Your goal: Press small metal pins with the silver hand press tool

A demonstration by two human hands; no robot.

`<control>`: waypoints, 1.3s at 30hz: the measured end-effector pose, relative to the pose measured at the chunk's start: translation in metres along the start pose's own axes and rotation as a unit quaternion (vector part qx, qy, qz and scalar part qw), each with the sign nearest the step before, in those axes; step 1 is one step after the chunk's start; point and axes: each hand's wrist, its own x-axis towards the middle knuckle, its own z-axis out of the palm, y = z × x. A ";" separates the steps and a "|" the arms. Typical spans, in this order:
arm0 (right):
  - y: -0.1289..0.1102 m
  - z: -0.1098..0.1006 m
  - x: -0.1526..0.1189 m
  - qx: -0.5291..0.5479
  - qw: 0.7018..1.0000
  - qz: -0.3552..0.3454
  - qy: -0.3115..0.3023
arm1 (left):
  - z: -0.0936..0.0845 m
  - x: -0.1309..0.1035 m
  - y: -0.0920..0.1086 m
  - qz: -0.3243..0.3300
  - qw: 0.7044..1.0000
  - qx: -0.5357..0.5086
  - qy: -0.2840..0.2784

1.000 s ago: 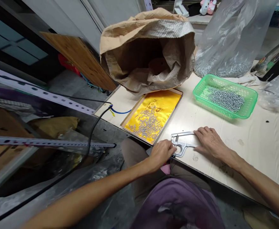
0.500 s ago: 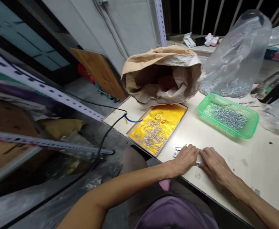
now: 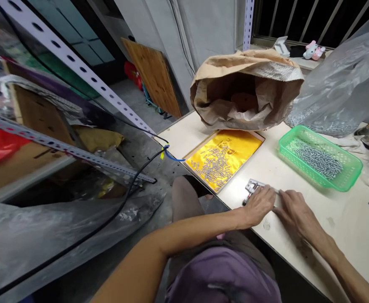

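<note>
Near the table's front edge, my left hand (image 3: 260, 205) is closed on a metal hinge-like part (image 3: 254, 185), whose plate end sticks out to the left of the fingers. My right hand (image 3: 294, 210) grips the other end of the same part, its fingers pressed together; most of the metal between the hands is covered. Left of the hands is a shallow tray with a yellow lining (image 3: 244, 147) and a heap of small metal pins (image 3: 216, 168). A green basket (image 3: 350, 179) holding many metal screws (image 3: 319, 160) stands behind and to the right.
An open brown paper sack (image 3: 247, 90) stands at the back of the table (image 3: 345, 235). A clear plastic bag (image 3: 338, 84) is at the back right. A black cable (image 3: 136, 176) runs beside the left edge, near a perforated metal rack (image 3: 92, 80).
The view has shifted, so the table items sit further right. More of the metal part now shows left of my left hand, with its end raised and a small piece hanging from it.
</note>
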 end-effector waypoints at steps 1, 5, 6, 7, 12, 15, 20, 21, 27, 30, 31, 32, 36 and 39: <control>0.006 0.000 0.000 -0.008 1.000 -0.002 -0.011 | 0.003 -0.003 0.004 -0.005 1.000 -0.002 0.017; 0.027 0.005 0.006 0.014 0.999 0.009 -0.030 | 0.016 -0.017 0.013 -0.003 0.998 -0.020 0.058; 0.032 0.007 0.010 0.023 0.999 0.022 -0.021 | 0.018 -0.020 0.013 0.003 0.998 -0.025 0.060; 0.036 0.007 0.015 0.031 0.999 0.033 -0.010 | 0.020 -0.021 0.013 0.011 0.998 -0.030 0.060; 0.036 -0.004 0.044 0.034 0.998 0.050 -0.026 | 0.025 -0.022 0.011 0.035 0.996 -0.052 0.070; 0.003 -0.012 0.062 0.046 0.998 0.008 -0.052 | 0.031 -0.020 0.012 0.042 0.993 -0.064 0.086; -0.056 -0.006 0.084 0.024 0.974 -0.107 -0.197 | 0.027 -0.037 0.015 0.078 0.994 -0.067 0.046; -0.060 -0.002 0.087 0.013 0.972 -0.112 -0.208 | 0.021 -0.044 0.015 0.115 0.989 -0.069 0.060; -0.057 0.023 0.086 0.119 0.979 -0.098 -0.131 | -0.032 -0.082 -0.033 0.161 0.957 -0.056 0.237; -0.055 0.018 0.079 0.251 0.966 -0.059 -0.012 | -0.057 -0.068 -0.087 -0.055 0.959 -0.025 0.276; -0.052 0.010 0.077 0.276 0.960 -0.037 0.040 | -0.063 -0.058 -0.106 -0.115 0.956 -0.016 0.269; -0.046 -0.001 0.075 0.284 0.954 -0.014 0.096 | -0.068 -0.047 -0.123 -0.167 0.952 -0.008 0.258; 0.004 -0.057 0.075 0.126 0.938 0.101 0.306 | -0.075 -0.004 -0.167 -0.305 0.943 0.017 0.129; 0.049 -0.082 0.074 -0.017 0.939 0.160 0.303 | -0.072 0.016 -0.176 -0.349 0.935 0.047 0.041</control>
